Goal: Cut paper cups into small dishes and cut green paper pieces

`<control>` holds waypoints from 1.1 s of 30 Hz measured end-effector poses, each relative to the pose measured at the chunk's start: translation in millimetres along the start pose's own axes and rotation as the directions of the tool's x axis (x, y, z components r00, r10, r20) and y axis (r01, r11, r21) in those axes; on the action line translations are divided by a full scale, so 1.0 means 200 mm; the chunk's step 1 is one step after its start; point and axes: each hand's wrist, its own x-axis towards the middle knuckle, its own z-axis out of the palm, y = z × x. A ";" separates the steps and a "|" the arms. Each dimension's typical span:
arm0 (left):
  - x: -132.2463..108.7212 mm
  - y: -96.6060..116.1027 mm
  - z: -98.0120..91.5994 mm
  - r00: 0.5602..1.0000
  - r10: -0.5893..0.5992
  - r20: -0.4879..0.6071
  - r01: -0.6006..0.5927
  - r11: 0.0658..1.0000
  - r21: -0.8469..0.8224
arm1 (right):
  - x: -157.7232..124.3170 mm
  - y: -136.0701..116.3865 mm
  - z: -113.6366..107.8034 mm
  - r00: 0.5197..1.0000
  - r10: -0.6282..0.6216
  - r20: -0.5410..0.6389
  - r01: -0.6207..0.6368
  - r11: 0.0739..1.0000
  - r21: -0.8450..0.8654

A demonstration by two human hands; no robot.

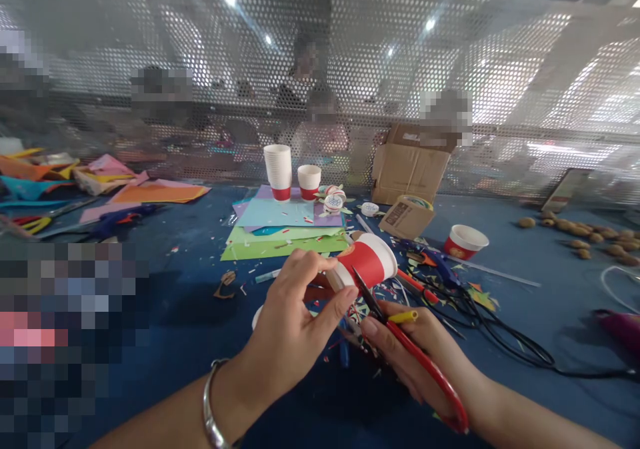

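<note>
A red and white paper cup [370, 262] lies tilted on its side between my hands, its wide rim facing right. My left hand [287, 312] grips the cup near its narrow end, with thumb and fingers closed on it. In my right hand [433, 342] is a pair of scissors [425, 364] with a red handle; a yellow part shows beside the fingers. The dark blades point up and left, against the cup's side in this view; whether they cut into it I cannot tell. Small paper scraps [357, 309] lie on the blue table below the hands.
Beyond my hands are coloured paper sheets [273, 246], a stack of paper cups [278, 169] and a cardboard box [413, 169]. To the right are a single cup [466, 241], a blue glue gun [445, 269] with its black cable [520, 342], and several brown nuts [580, 229].
</note>
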 end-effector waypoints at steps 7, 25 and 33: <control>0.01 0.00 0.00 1.000 0.023 -0.008 -0.023 0.999 -0.022 | 0.01 -0.02 0.00 1.000 -0.015 -0.027 0.014 0.999 -0.035; 0.02 0.05 0.01 0.977 -0.209 0.047 0.214 0.942 -0.258 | -0.01 -0.09 -0.03 0.993 -0.122 -0.006 0.122 0.992 -0.041; 0.06 0.03 0.01 0.853 -0.476 0.213 0.513 0.694 -0.505 | 0.01 -0.04 -0.02 0.996 -0.085 -0.038 0.084 0.996 -0.020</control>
